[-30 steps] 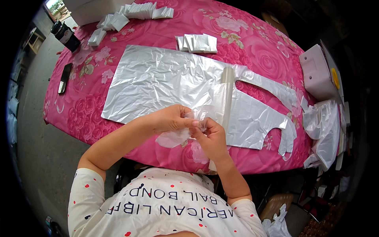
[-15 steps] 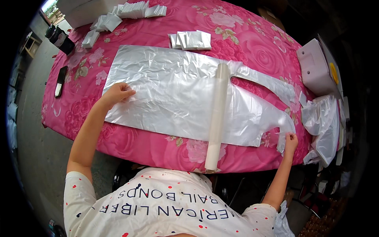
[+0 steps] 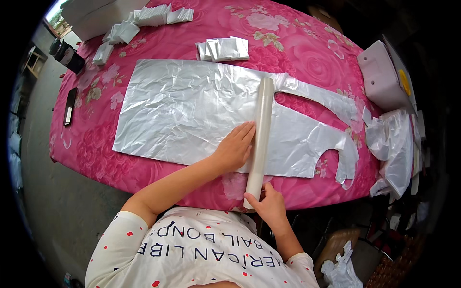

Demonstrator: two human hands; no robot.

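A translucent white plastic apron [image 3: 177, 108] lies spread on the table, its neck and tie straps at the right. Across it rests a long off-white tube [image 3: 262, 125], its near end reaching past the table's front edge. My left hand [image 3: 235, 146] lies flat on the apron with fingers stretched out, the fingertips against the tube's left side. At the tube's near end, my right hand [image 3: 270, 204] has its thumb and fingers round it. Beyond the apron sits a small stack of folded white plastic packets [image 3: 225, 49].
A pink floral cloth [image 3: 317, 53] covers the table. More folded packets [image 3: 152, 16] stand in a row by a white box [image 3: 98, 18] at far left. A dark bottle [image 3: 67, 56] and a phone [image 3: 70, 106] are at left; a white bin [image 3: 384, 77] and crumpled plastic [image 3: 391, 149] at right.
My left hand has moved right from the apron's left part to the tube. My right hand has left the strap at the right and taken hold of the tube's near end.
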